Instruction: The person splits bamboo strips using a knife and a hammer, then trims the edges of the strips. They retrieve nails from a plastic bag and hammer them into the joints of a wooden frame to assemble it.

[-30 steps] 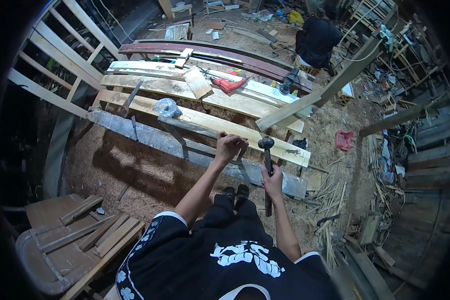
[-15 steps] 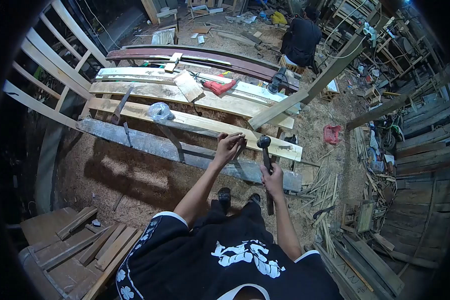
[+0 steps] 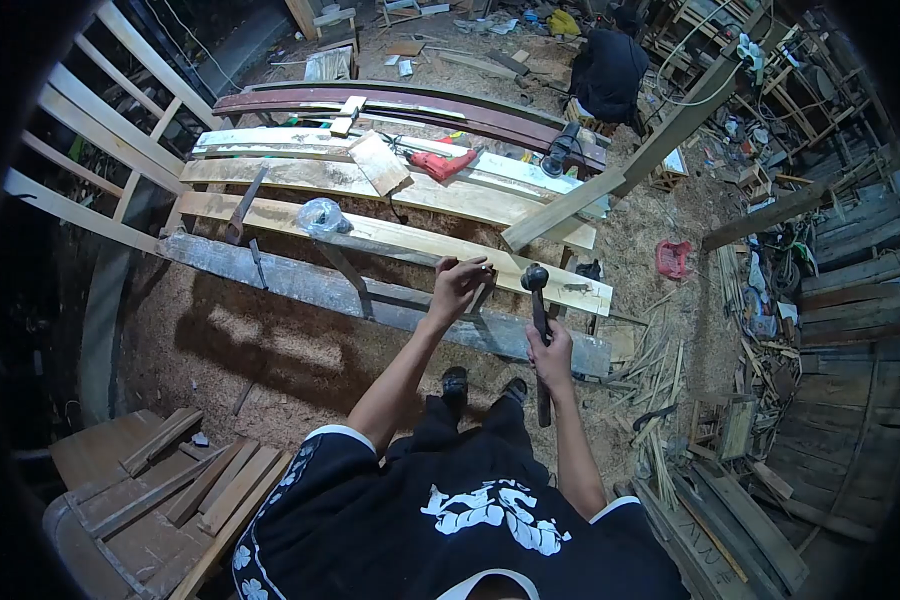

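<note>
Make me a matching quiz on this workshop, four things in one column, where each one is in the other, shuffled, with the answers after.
Things
1. Hammer
2. Drill
3. Clear plastic bag
4. Openwork basket

Places and states
A. Pinkish red, on the sawdust-strewn ground
B. Crumpled, on a pale plank
C. Gripped by its handle in the right hand
D. Red, lying on the boards beyond the hands

Right pairs: 1-C, 2-D, 3-B, 4-A
</note>
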Tool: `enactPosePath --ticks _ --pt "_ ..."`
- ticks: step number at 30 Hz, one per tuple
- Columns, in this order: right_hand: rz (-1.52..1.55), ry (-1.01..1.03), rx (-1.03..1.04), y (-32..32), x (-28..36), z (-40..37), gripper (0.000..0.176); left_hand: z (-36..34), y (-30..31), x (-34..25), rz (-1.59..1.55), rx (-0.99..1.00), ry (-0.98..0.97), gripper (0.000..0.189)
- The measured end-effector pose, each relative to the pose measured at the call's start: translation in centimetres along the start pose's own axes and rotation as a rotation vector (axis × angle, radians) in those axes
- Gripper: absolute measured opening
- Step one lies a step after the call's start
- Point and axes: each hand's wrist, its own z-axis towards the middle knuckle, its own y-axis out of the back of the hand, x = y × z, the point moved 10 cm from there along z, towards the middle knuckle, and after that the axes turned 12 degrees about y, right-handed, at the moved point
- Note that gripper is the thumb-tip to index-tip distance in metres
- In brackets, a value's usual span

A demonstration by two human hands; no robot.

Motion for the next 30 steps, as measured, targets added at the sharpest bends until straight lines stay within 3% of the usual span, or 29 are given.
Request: enactPosePath --ticks 12,18,20,22,30 --pt "-0.048 0.06 0.005 -0.1 0.9 0.9 0.037 0.0 0.7 -2.9 0.176 -0.145 -0.024 0.018" --pt "-0.104 -0.095 0.12 -0.9 2.8 0.7 0.041 -0.3 0.7 -3.1 0.205 -0.188 -0.062 0.017" --pt "-0.132 0.191 0.029 -0.8 5.8 1.0 0.037 -0.3 0.6 -3.1 0.218 -0.17 -0.057 0.016" --pt "-0.177 0.222 0.027 -1.2 7.8 0.8 0.037 -0.9 0.7 -4.1 0.248 -0.199 -0.181 0.016" --pt "-0.422 0.267 0.182 -2.4 7.7 0.7 0.041 -0.8 0.1 -3.3 0.283 -0.173 -0.216 0.015"
